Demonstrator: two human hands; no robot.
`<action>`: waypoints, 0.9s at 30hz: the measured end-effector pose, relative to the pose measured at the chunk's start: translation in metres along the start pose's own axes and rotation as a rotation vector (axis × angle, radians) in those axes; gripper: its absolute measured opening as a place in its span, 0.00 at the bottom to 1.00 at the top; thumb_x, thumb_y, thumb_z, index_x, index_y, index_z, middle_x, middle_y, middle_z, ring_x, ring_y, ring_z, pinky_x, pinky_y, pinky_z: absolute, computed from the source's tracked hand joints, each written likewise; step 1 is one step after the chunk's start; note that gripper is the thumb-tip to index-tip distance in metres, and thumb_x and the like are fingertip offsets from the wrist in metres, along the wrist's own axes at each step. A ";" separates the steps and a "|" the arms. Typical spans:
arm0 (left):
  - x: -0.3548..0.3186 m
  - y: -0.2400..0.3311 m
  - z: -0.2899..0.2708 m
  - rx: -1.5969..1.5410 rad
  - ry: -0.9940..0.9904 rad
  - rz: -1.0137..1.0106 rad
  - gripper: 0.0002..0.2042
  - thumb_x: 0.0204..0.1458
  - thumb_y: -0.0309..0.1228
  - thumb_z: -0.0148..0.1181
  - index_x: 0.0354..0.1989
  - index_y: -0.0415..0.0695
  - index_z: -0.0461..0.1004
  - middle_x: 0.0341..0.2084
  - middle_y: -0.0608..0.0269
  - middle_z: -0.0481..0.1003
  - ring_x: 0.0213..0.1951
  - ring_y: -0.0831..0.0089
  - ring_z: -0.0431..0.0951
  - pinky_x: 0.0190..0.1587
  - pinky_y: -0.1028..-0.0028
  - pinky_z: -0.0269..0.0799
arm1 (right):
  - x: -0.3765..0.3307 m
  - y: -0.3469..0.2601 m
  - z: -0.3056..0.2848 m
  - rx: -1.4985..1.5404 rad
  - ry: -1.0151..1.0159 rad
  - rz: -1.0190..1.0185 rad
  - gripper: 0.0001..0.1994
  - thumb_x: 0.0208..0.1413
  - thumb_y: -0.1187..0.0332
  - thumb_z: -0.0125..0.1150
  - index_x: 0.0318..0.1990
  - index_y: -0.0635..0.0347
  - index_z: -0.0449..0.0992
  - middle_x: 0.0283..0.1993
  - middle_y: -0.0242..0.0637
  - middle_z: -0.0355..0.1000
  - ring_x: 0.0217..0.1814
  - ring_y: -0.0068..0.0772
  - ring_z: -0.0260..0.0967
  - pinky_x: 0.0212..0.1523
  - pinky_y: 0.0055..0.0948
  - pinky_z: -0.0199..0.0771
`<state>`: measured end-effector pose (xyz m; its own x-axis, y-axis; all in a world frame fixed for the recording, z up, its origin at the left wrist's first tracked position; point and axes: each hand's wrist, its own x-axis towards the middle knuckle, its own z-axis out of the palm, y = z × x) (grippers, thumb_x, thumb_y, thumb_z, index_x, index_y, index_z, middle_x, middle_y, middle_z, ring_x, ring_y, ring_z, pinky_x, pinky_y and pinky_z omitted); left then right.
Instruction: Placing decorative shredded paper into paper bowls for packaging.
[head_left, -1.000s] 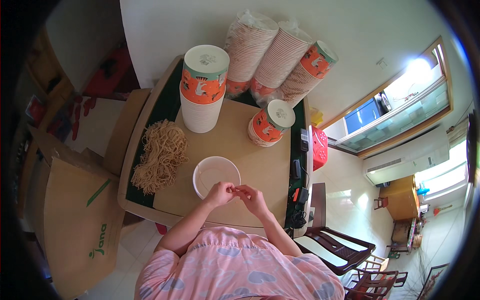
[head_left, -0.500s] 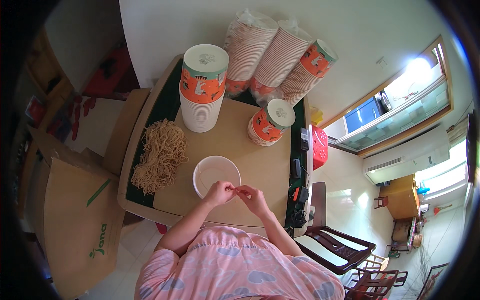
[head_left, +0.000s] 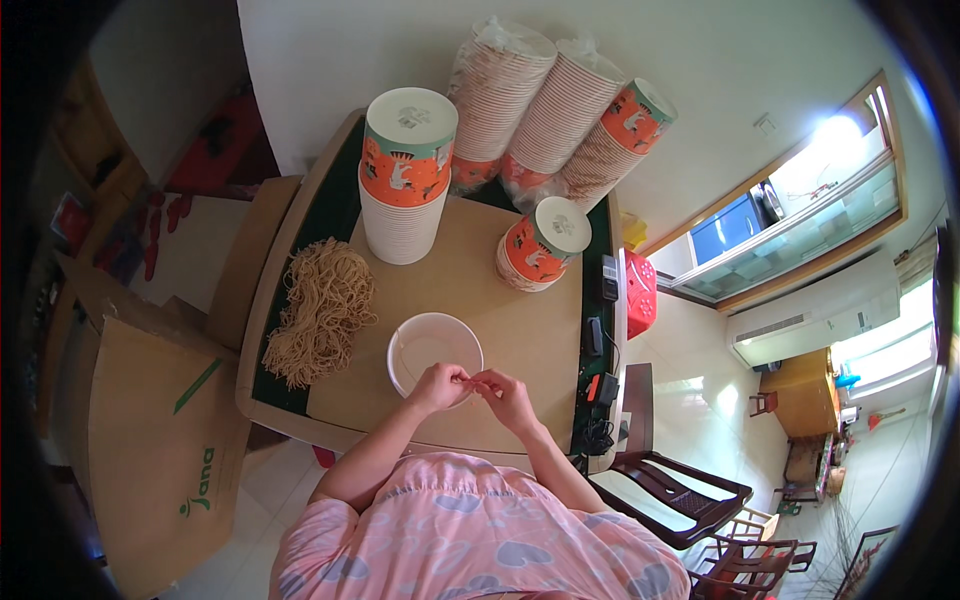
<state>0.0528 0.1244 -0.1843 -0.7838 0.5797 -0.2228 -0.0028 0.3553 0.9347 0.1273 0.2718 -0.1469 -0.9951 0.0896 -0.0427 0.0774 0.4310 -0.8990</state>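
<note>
A white paper bucket stands on the table close to my body, its mouth facing up. My left hand is over its near rim with the fingers pinched together. Just beside it, my right hand is also in a pinch, fingertips meeting those of the left. Whatever lies between the fingertips is too small to make out. A loose heap of beige string lies left of the bucket. Beyond it rises a tall stack of paper buckets, bottoms up, the top one orange and green. A shorter stack stands to the right.
Several tall bucket stacks, some in clear plastic, lean by the wall. Chargers and cords line the table's right edge. An open cardboard box stands left of the table, and a dark chair at the right.
Both hands stay pinched together at nearly the same place. The white paper bucket has shifted very slightly to the right; nothing else visibly differs.
</note>
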 end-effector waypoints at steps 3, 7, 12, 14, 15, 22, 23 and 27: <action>0.002 -0.005 0.001 0.012 -0.015 -0.011 0.10 0.42 0.35 0.63 0.27 0.41 0.77 0.20 0.57 0.76 0.24 0.73 0.77 0.28 0.74 0.70 | 0.000 0.003 0.000 -0.001 -0.014 0.008 0.04 0.52 0.77 0.55 0.34 0.65 0.73 0.30 0.36 0.74 0.33 0.24 0.71 0.34 0.23 0.72; 0.002 -0.005 0.001 -0.007 -0.023 -0.011 0.10 0.42 0.35 0.63 0.27 0.41 0.77 0.20 0.57 0.76 0.24 0.73 0.77 0.28 0.74 0.70 | 0.000 0.005 -0.001 -0.019 -0.006 0.001 0.04 0.51 0.77 0.55 0.34 0.65 0.73 0.30 0.36 0.73 0.32 0.24 0.71 0.34 0.23 0.72; 0.003 -0.008 0.001 -0.005 -0.031 -0.023 0.10 0.42 0.35 0.63 0.27 0.41 0.77 0.20 0.57 0.76 0.24 0.72 0.77 0.28 0.74 0.70 | 0.001 0.002 0.001 -0.030 -0.002 0.022 0.03 0.50 0.77 0.55 0.33 0.65 0.72 0.29 0.35 0.73 0.31 0.24 0.71 0.33 0.22 0.71; 0.004 -0.010 0.002 -0.005 -0.027 -0.005 0.10 0.42 0.36 0.63 0.27 0.41 0.77 0.20 0.57 0.76 0.24 0.72 0.77 0.28 0.74 0.70 | 0.001 0.004 0.001 -0.031 0.003 0.026 0.03 0.50 0.77 0.55 0.33 0.65 0.72 0.29 0.35 0.73 0.31 0.24 0.70 0.33 0.22 0.71; 0.005 -0.011 0.002 -0.005 -0.028 -0.005 0.10 0.42 0.36 0.63 0.27 0.41 0.77 0.20 0.57 0.76 0.24 0.72 0.77 0.28 0.74 0.70 | 0.001 0.008 0.002 -0.028 0.004 0.023 0.03 0.50 0.77 0.55 0.33 0.65 0.72 0.29 0.35 0.73 0.30 0.24 0.70 0.33 0.22 0.71; 0.004 -0.010 0.001 -0.015 -0.038 -0.030 0.11 0.42 0.37 0.63 0.26 0.41 0.77 0.20 0.58 0.76 0.24 0.73 0.76 0.29 0.75 0.70 | 0.002 0.011 0.004 0.007 0.126 0.011 0.03 0.50 0.78 0.54 0.33 0.66 0.71 0.28 0.35 0.72 0.30 0.23 0.70 0.32 0.22 0.70; 0.003 -0.007 -0.001 -0.013 -0.041 -0.040 0.11 0.42 0.37 0.63 0.26 0.41 0.77 0.20 0.58 0.76 0.24 0.73 0.76 0.29 0.75 0.70 | 0.002 0.011 0.005 0.007 0.126 0.012 0.03 0.50 0.78 0.54 0.33 0.66 0.71 0.28 0.35 0.72 0.30 0.23 0.70 0.32 0.22 0.70; 0.002 -0.006 -0.002 0.021 -0.037 -0.048 0.10 0.42 0.36 0.63 0.26 0.41 0.76 0.20 0.59 0.76 0.24 0.74 0.76 0.29 0.75 0.70 | 0.002 0.014 0.005 0.019 0.207 -0.005 0.03 0.50 0.78 0.54 0.33 0.65 0.72 0.28 0.35 0.72 0.29 0.23 0.70 0.32 0.21 0.70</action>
<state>0.0497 0.1220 -0.1895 -0.7594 0.5884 -0.2776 -0.0266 0.3983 0.9169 0.1257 0.2733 -0.1617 -0.9612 0.2712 0.0504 0.0697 0.4154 -0.9070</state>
